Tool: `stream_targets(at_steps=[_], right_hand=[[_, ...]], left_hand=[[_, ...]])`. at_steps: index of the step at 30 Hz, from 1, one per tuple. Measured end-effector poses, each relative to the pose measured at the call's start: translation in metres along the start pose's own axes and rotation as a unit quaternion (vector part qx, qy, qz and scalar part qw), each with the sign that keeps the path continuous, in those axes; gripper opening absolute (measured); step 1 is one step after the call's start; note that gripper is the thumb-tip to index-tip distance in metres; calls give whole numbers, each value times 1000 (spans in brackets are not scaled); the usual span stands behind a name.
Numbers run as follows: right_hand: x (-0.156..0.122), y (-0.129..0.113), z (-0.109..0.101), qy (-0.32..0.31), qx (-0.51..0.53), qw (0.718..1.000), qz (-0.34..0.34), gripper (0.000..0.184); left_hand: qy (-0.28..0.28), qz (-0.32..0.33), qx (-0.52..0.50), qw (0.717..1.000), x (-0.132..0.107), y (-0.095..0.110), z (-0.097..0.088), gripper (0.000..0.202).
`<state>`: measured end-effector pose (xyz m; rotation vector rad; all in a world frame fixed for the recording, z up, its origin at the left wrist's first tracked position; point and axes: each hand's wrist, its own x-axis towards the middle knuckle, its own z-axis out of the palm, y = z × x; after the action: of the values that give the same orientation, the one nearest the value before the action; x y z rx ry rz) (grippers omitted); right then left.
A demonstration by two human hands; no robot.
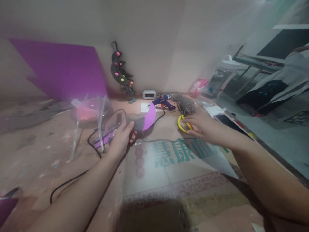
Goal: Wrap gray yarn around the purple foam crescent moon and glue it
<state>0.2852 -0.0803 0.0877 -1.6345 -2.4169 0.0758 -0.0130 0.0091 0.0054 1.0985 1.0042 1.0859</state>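
My left hand [124, 137] pinches a purple crescent-shaped card [150, 117]. Grey yarn [136, 123] is wound round the part of the crescent nearest my fingers. On the right, my right hand [202, 127] has its fingers and thumb on either side of the yellow-handled scissors [181, 125]; their blades are hidden. A thin yarn strand runs from the crescent across the cardboard [147, 170] towards my right hand. Just beyond that hand lies a ball of grey yarn [187, 105].
A blue glue gun [164, 101] and a white digital clock [149, 94] are near the wall. A finished-looking grey crescent with coloured pompoms [118, 71] hangs there. Purple sheets [65, 71] lean at left behind a clear stand [100, 112]. A water bottle [218, 80] stands at right.
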Motion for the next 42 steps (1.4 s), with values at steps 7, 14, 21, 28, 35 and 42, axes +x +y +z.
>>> stream_targets(at_steps=[7,14,21,28,35,42], right_hand=[[17,-9,42,0,78,996,43,41],[26,19,53,57,196,966,156,48],[74,24,57,86,166,971,145,62],[142,36,81,122,126,966,188,45],[168,50,93,161,125,949,240,34],[148,41,81,229,172,933,219,36]], left_hand=[[-27,11,4,1000,-1,-4,3,32],[-23,19,13,999,1,-5,4,26],[-32,22,33,999,1,-7,5,25],[-33,19,22,999,1,-5,5,27],[-31,5,7,999,0,-2,8,28],[-31,5,21,999,0,-1,7,29]])
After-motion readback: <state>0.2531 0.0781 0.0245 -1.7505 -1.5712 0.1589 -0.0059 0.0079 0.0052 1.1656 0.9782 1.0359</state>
